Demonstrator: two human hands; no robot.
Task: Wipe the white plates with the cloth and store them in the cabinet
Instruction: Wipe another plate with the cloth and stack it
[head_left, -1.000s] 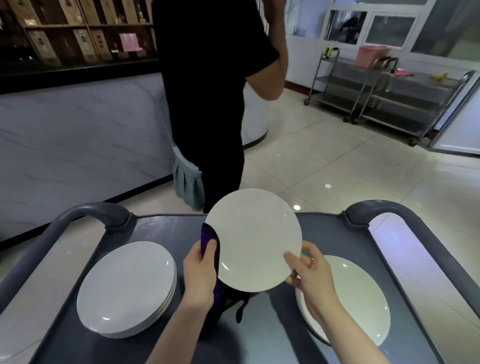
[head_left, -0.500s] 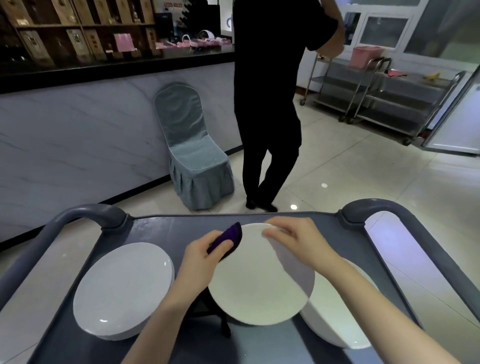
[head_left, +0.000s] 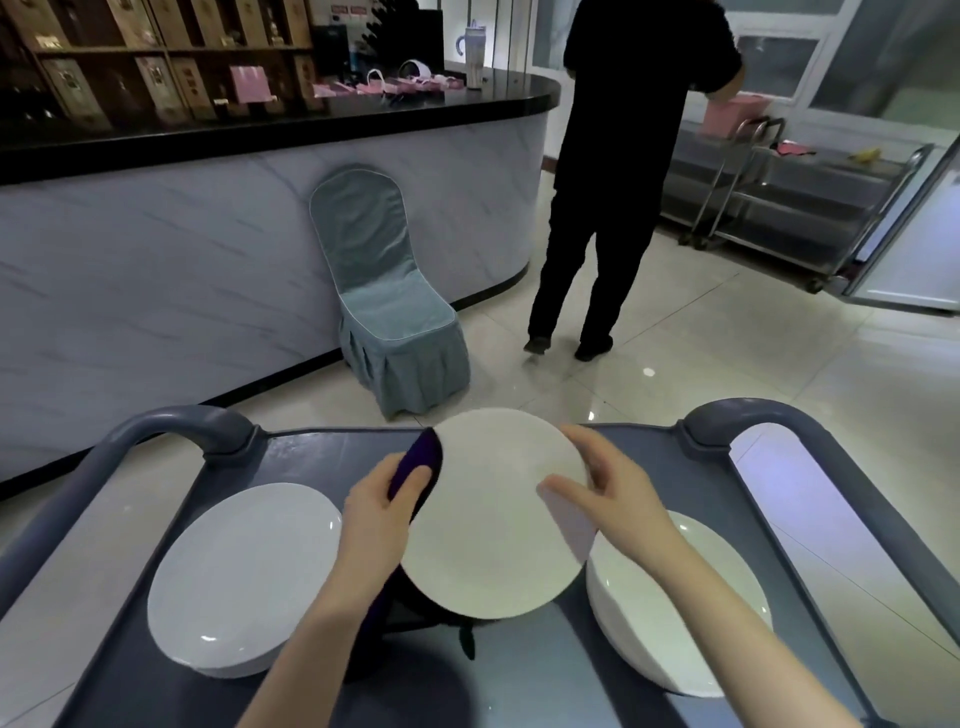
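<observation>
Grey cart (head_left: 322, 457), white plates (head_left: 244, 577), marble counter (head_left: 156, 270)

One wide head-worn view, forward and downward, close above the grey cart (head_left: 322, 457), room floor beyond.

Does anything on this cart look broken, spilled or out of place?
Nothing stands out. The plate looks whole, held over the cart between the left hand, which grips a purple cloth at its rim, and the right hand. The left stack and right stack of white plates lie flat, with no spill visible.
</observation>
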